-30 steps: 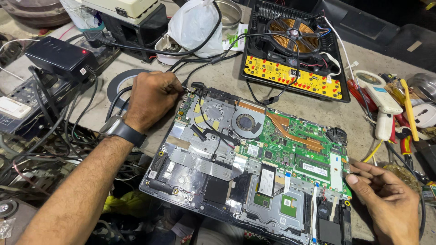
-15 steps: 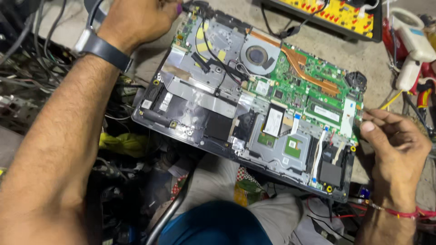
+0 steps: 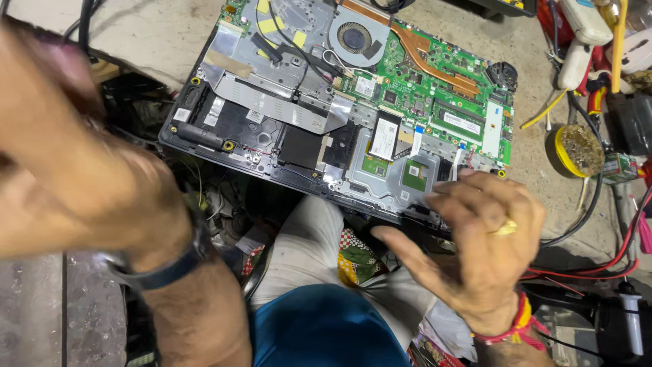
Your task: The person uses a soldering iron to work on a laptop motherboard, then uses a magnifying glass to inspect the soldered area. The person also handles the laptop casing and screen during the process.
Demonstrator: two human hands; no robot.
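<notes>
Lifted off the laptop's [image 3: 353,102] far corner, my left hand [image 3: 88,183] now blurs close to me, grip unreadable. My right hand [image 3: 475,251] rests open-fingered, empty, on its near edge.

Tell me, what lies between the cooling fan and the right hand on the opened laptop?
In the head view, between the cooling fan and the right hand lie the green circuit board and a small white card on the opened laptop.

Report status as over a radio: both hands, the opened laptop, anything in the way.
Left hand blurred, raised off the work, grip unreadable. Right hand open, fingertips at the opened laptop near edge. Laptop overhangs the bench edge. Nothing between hands and board.
</notes>
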